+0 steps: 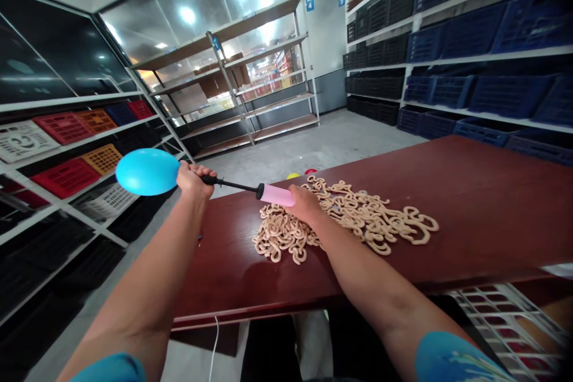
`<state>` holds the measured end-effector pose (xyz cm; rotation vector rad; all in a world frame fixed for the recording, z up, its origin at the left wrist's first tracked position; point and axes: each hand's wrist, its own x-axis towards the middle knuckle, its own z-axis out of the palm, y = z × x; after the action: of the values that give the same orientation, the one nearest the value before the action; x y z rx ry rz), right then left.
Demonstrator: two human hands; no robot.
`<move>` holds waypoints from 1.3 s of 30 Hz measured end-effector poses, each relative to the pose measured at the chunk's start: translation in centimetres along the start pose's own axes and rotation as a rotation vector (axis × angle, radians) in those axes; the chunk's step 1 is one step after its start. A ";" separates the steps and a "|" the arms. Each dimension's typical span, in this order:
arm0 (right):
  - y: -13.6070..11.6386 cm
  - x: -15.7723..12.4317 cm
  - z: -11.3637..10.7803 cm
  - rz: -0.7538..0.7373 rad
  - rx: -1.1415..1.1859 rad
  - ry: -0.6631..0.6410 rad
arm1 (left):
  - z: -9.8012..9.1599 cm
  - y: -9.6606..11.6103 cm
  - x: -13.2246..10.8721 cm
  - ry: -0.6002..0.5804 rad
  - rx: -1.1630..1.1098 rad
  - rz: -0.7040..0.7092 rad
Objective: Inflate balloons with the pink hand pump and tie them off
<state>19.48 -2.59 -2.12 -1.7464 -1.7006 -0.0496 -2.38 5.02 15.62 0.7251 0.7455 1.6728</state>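
Note:
A blue balloon (pixel 147 172), swollen to an oval, sits at the left end of a hand balloon pump (pixel 276 194). My left hand (pixel 195 180) is closed around the balloon's neck and the pump's black end. The pump's pink barrel is wrapped by my right hand (pixel 306 205). Between my hands the black rod is drawn out of the barrel. Below and behind my right hand lies a heap of beige, curled, worm-like pieces (pixel 286 236) on the dark red table (pixel 250 280). Where the balloon meets the pump is hidden by my left fingers.
A yellow round thing (pixel 293 176) and a red one (pixel 310 171) show past the table's far edge. Shelves with coloured crates (pixel 62 127) stand left, blue crates (pixel 513 92) right. A white lattice crate (pixel 501 310) is below the table at right. A white cable (pixel 215 340) hangs in front.

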 end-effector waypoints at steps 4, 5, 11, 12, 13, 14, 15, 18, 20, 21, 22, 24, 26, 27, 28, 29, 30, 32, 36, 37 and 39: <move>0.0 -0.1 0.1 -0.028 -0.021 0.002 | 0.0 -4.0 -1.7 0.004 -0.009 -0.065; 0.0 -0.1 0.1 -0.032 -0.027 0.002 | 0.0 -5.0 -2.1 0.005 -0.014 -0.075; -0.7 -0.4 -0.3 -0.037 -0.039 -0.028 | 0.1 -8.3 -3.7 -0.019 -0.032 -0.118; -0.9 -0.4 -0.4 -0.039 -0.039 -0.036 | 0.1 -8.0 -3.6 -0.008 -0.023 -0.115; -1.0 -0.4 -0.5 -0.038 -0.041 -0.043 | 0.1 -7.6 -3.4 0.006 -0.010 -0.108; -1.1 -0.4 -0.6 -0.033 -0.044 -0.048 | 0.1 -6.8 -3.1 0.022 0.003 -0.097; -1.1 -0.4 -0.7 -0.027 -0.044 -0.053 | 0.1 -5.9 -2.7 0.033 0.014 -0.084; -1.0 -0.3 -0.9 -0.016 -0.022 -0.052 | -0.1 -2.2 -1.2 0.028 0.033 -0.042; -0.7 -0.2 -1.0 -0.026 -0.004 -0.040 | -0.3 0.3 -0.2 0.020 0.037 -0.011; -0.6 -0.1 -0.9 -0.027 -0.001 -0.034 | -0.3 1.4 0.1 0.017 0.039 0.003; -0.5 -0.1 -0.9 -0.025 -0.002 -0.030 | -0.4 2.2 0.4 0.015 0.039 0.016; -0.3 0.0 -0.7 -0.015 -0.007 -0.024 | -0.7 3.1 0.8 0.009 0.037 0.038; -0.1 0.0 -0.4 -0.013 -0.004 -0.022 | -0.9 2.9 0.7 -0.001 0.034 0.048; 0.0 -0.1 -0.3 -0.017 0.000 -0.021 | -0.9 2.4 0.6 -0.002 0.031 0.048; 0.0 -0.1 -0.2 -0.019 0.004 -0.021 | -1.0 1.7 0.4 -0.005 0.027 0.042; 0.1 -0.1 -0.1 -0.019 0.005 -0.019 | -1.0 0.9 0.2 -0.010 0.022 0.030; 0.1 -0.1 -0.1 -0.019 0.005 -0.015 | -0.9 0.0 -0.1 -0.016 0.016 0.017; 0.2 -0.2 0.0 -0.016 -0.002 -0.008 | -0.8 -2.0 -0.9 -0.028 0.004 -0.010; 0.0 -0.2 0.0 -0.030 -0.032 -0.009 | -0.4 -5.9 -2.8 -0.051 -0.006 -0.079; -0.1 -0.3 -0.1 -0.037 -0.037 -0.003 | -0.3 -6.8 -3.2 -0.063 -0.009 -0.095; -0.3 -0.4 -0.1 -0.046 -0.036 0.004 | -0.3 -7.9 -3.8 -0.082 -0.019 -0.108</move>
<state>19.19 -2.98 -2.08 -1.7319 -1.7473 -0.1050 2.80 2.75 8.86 0.7234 0.6984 1.5417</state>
